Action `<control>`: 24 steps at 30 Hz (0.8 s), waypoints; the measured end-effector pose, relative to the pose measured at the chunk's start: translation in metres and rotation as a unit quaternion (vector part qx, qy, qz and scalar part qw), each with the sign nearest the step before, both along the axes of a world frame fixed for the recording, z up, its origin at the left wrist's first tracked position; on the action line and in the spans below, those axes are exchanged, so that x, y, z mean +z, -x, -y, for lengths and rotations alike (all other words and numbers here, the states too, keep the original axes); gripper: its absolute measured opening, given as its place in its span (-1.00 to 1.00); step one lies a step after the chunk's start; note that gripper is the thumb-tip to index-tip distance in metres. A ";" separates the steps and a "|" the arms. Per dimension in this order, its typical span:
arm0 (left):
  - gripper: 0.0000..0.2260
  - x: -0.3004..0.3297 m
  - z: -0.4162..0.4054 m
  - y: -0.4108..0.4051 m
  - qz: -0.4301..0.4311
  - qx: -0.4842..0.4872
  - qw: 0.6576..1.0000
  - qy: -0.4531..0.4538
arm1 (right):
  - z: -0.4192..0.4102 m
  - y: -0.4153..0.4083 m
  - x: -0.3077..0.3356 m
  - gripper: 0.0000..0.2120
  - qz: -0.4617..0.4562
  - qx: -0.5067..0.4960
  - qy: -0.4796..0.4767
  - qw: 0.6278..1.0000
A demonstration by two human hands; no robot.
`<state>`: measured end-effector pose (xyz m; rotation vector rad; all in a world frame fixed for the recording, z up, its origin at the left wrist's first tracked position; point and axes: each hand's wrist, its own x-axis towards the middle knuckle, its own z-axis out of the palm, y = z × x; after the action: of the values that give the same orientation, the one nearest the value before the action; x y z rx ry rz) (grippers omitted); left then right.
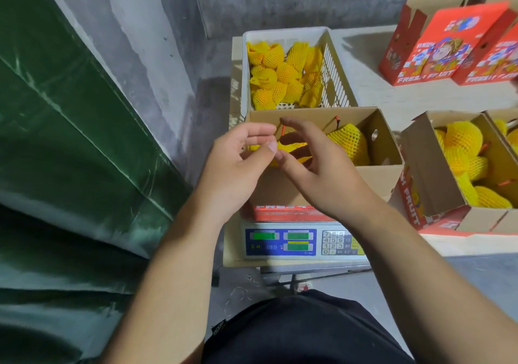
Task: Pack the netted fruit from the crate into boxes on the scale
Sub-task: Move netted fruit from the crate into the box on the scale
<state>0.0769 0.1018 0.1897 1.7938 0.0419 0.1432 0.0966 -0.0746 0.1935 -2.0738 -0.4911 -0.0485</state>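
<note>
Fingers (pixel 259 139) of the left hand (pixel 238 164) and of the right hand (pixel 316 164) are loosely curled and meet above the open box (pixel 386 150) on the scale (pixel 280 244); whether they pinch the red string (pixel 283 129) or anything else cannot be told. Inside this box lie a few pieces of netted fruit (pixel 349 142), leaving bare cardboard on the right side, so filling appears partial. Beyond it, the white crate (pixel 333 66) holds many more netted pieces. On the worktop (pixel 392 97), right of the scale, a filled box (pixel 426 167) stands open, and at the far right red printed cartons (pixel 437 47) wait. Packing is judged roughly midway, with considerable fruit left.
</note>
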 end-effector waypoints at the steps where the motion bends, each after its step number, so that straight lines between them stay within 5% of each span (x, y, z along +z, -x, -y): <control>1: -0.82 0.000 0.001 -0.004 0.005 0.005 1.000 -0.003 | 0.002 -0.005 -0.001 -0.51 0.004 -0.001 0.003 1.000; 15: -0.89 -0.003 0.030 -0.184 -0.023 -0.041 0.996 -0.077 | 0.043 -0.167 -0.005 -0.62 -0.037 0.033 0.046 0.998; 20: -0.86 -0.039 0.019 -0.276 -0.078 -0.081 0.975 -0.192 | 0.056 -0.278 -0.032 -0.57 -0.057 0.065 0.191 0.978; 24: -0.80 -0.078 -0.006 -0.324 -0.132 -0.141 0.910 -0.367 | 0.057 -0.364 -0.079 -0.51 -0.102 0.090 0.319 0.938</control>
<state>0.4007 0.1079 0.1121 2.5388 -0.0924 -0.3409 0.4602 -0.1312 0.1141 -2.6134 -0.6206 0.4916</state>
